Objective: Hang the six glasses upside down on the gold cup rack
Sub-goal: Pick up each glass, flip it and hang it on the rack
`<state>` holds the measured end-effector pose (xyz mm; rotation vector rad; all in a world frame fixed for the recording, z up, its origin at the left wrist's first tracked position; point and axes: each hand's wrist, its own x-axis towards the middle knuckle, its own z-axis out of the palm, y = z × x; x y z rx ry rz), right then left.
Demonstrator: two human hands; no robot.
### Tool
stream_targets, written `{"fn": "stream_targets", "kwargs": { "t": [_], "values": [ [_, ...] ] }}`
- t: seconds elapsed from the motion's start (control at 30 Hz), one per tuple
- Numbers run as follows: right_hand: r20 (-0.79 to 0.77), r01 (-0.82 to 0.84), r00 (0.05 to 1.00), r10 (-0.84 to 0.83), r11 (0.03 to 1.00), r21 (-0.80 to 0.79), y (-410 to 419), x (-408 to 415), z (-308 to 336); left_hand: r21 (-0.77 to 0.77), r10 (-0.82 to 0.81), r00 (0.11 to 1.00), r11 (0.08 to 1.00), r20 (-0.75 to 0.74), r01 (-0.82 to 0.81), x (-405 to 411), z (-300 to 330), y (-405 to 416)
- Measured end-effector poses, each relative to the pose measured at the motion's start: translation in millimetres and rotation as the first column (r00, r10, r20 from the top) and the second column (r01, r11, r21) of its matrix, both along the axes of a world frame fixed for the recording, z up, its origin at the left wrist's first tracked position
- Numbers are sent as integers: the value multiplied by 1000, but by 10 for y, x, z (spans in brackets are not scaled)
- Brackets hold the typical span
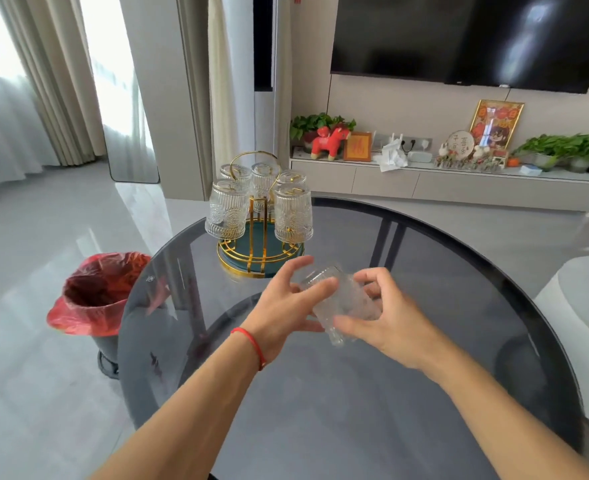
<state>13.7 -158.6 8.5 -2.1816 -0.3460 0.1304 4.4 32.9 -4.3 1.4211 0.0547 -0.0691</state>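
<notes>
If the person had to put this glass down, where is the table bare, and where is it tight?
Bare: the near table between the forearms, its left part beside the red-bagged bin, and the right side toward the edge. Tight: the far edge, where the rack stands with five hung glasses. Both hands, left and right, hold the glass.

Single view only; I have nothing to cross-check it against. Camera sits on the person's head, facing forward and tilted down across the round dark glass table (320,410), which fills the lower centre of the frame. Wide-angle: straight edges bow near the borders. Both forearms enter from the bottom edge and lie close to the lens. The rack (260,251) stands at mid-frame, farther off. Television (459,39) upper right, curtains (26,98) upper left, both distant.
</notes>
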Motion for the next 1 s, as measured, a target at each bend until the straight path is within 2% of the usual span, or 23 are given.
{"fn": "stream_targets", "kwargs": {
  "t": [0.1,0.2,0.27,0.33,0.37,0.4,0.43,0.5,0.53,0.6,0.67,0.8,1.0],
  "values": [
    [78,-36,996,44,994,-104,262,75,-50,145,17,996,989,89,-30,16,13,124],
    [112,-19,993,21,999,-27,465,193,-34,209,39,981,975,189,-79,54,26,289],
    [125,16,992,-20,999,39,580,289,27,154,26,976,986,215,-60,117,76,435],
    [168,54,983,-70,994,99,719,409,133,65,85,986,993,146,-96,214,94,612],
    [193,73,976,-97,989,128,792,475,215,98,138,984,984,110,-149,277,75,694],
    [216,85,969,-118,984,159,858,542,314,216,192,976,954,98,-210,335,26,770],
    [235,88,963,-133,977,192,928,620,425,407,221,969,879,110,-247,386,-51,842],
    [262,78,954,-143,967,241,1064,769,651,779,97,989,610,110,-146,443,-243,915],
    [281,71,950,-139,969,239,1153,833,752,868,18,997,492,71,-71,460,-345,929],
    [345,65,930,-129,979,192,1326,941,881,939,-52,998,343,20,-1,489,-501,935],
    [405,64,906,-119,987,147,1483,1033,931,957,-42,998,289,36,-22,532,-564,953],
    [437,89,892,-117,992,85,1685,1184,939,966,-25,997,248,76,-68,562,-526,941],
    [431,143,895,-116,989,-31,1828,1377,883,963,-18,997,259,81,-74,558,-485,944]
  ]
}}
